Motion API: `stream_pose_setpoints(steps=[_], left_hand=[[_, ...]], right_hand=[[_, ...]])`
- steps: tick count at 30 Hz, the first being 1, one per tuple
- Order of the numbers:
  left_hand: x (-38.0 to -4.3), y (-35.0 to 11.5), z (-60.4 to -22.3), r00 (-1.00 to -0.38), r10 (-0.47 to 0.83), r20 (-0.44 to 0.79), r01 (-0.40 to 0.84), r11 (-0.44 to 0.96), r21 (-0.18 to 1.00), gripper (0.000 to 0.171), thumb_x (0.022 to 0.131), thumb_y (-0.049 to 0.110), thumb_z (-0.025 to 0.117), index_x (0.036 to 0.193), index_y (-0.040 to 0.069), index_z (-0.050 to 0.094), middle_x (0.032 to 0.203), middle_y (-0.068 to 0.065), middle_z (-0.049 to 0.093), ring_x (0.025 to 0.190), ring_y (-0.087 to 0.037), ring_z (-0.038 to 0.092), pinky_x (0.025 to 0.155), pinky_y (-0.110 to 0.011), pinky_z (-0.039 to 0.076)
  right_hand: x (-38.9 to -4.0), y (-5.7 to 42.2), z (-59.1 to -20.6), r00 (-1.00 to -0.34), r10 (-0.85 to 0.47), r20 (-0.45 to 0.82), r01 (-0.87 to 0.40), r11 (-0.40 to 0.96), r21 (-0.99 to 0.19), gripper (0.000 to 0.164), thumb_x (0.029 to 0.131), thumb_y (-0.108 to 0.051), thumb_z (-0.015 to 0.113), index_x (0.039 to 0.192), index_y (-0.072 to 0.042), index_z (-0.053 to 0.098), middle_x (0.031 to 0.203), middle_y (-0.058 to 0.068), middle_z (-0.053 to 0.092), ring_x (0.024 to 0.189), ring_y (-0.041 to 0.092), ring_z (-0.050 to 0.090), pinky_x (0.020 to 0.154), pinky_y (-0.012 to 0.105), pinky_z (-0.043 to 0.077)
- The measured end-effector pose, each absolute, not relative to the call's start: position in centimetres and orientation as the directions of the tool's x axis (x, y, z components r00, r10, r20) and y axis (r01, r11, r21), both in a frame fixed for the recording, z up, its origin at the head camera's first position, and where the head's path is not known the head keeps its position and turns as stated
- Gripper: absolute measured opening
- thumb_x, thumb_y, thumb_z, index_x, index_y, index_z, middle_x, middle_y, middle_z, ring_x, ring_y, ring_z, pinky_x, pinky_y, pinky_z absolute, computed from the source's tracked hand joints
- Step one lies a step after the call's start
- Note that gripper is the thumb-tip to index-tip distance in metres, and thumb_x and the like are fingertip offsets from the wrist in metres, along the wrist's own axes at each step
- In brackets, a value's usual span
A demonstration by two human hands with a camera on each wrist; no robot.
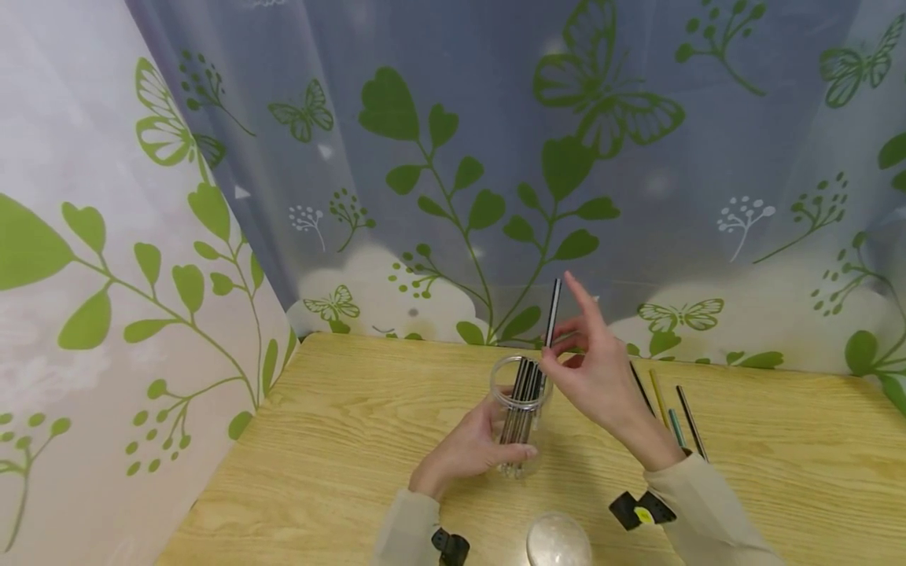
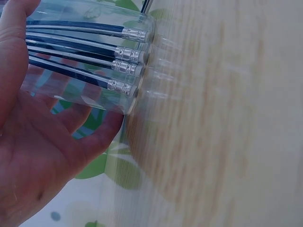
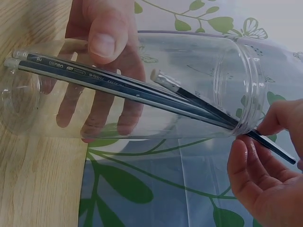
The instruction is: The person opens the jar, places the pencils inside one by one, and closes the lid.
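A clear jar [image 1: 539,440] stands on the table with several dark striped pencils [image 1: 522,389] inside, their metal-banded eraser ends [image 2: 124,67] down at its base. My left hand [image 1: 470,444] wraps around the jar's lower part, thumb across the near side. At the mouth, my right hand [image 1: 598,373] pinches one dark pencil [image 1: 554,306] between thumb and fingers, with the index finger raised in the head view. That pencil's white eraser end [image 3: 163,79] is inside the jar, above its base, while the other end sticks out past the rim [image 3: 253,90].
A round, clear lid [image 1: 559,541] lies on the wooden table [image 1: 340,440] near the front edge of view. Right of my right hand lie several loose pencils, including a yellow one [image 1: 658,397] and a teal one [image 1: 675,427]. A patterned curtain [image 1: 453,157] hangs behind the table.
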State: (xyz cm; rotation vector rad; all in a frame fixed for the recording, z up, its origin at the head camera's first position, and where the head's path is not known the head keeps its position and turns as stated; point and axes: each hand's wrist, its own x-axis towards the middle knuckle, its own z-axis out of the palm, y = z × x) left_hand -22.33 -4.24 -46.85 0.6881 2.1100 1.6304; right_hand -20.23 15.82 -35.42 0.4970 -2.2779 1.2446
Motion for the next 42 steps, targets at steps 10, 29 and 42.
stream_pose_setpoints(steps=[10,29,42], left_hand=[[-22.22,-4.21,-46.85,-0.813,0.582,-0.017,0.134,0.215,0.967,0.073,0.086,0.027,0.083,0.147,0.038,0.044,0.136,0.003,0.067,0.125,-0.015,0.06,0.114,-0.053,0.04],[-22.26,-4.35,-46.83,-0.806,0.591,-0.024,0.12,0.204,0.972,0.077,0.089,0.026,0.081,0.153,0.034,0.039,0.146,-0.005,0.061,0.128,-0.016,0.057,0.114,-0.052,0.04],[-22.13,-4.26,-46.78,-0.799,0.6,-0.024,0.103,0.176,0.979,0.069,0.089,0.02,0.08,0.148,0.03,0.046,0.133,-0.012,0.069,0.108,-0.011,0.064,0.106,-0.041,0.045]], right_hand=[[-20.12,15.9,-35.76,-0.836,-0.098,0.541,-0.504,0.53,-0.683,0.078,0.085,0.007,0.066,0.154,-0.017,0.038,0.096,0.007,0.068,0.079,0.01,0.067,0.063,0.025,0.057],[-19.91,15.88,-36.37,-0.879,-0.087,0.47,-0.441,0.526,-0.727,0.009,0.094,-0.005,0.069,0.101,-0.011,0.071,0.092,0.004,0.074,0.083,0.006,0.067,0.067,0.024,0.058],[-19.8,16.13,-35.87,-0.873,-0.075,0.482,-0.447,0.52,-0.728,0.009,0.093,-0.006,0.07,0.1,-0.012,0.073,0.089,0.001,0.073,0.079,0.002,0.064,0.064,0.024,0.056]])
